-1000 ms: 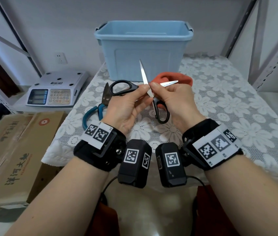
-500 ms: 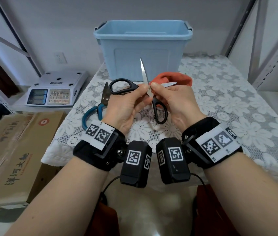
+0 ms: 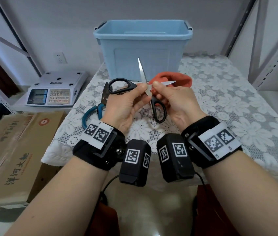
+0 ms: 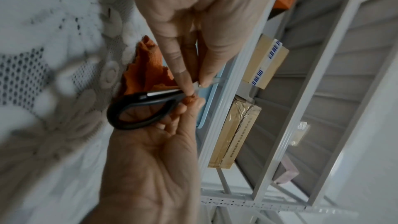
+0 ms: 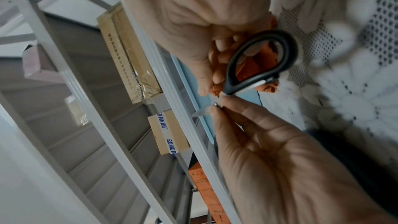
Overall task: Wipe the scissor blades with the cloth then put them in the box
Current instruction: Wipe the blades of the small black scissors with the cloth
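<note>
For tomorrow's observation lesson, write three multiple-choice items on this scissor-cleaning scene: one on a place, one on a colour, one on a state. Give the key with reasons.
1. Where is the box?
A. behind the hands, at the table's far edge
B. on the floor
C. on the weighing scale

2. What colour is the cloth?
A. green
B. orange
C. white

3. How are the black scissors held?
A. blades closed
B. blades spread open
C. lying unheld

Key: 1 A, it stands beyond the left hand and right hand; 2 B, orange shows behind the right hand; 3 B, the two blades point apart.
</note>
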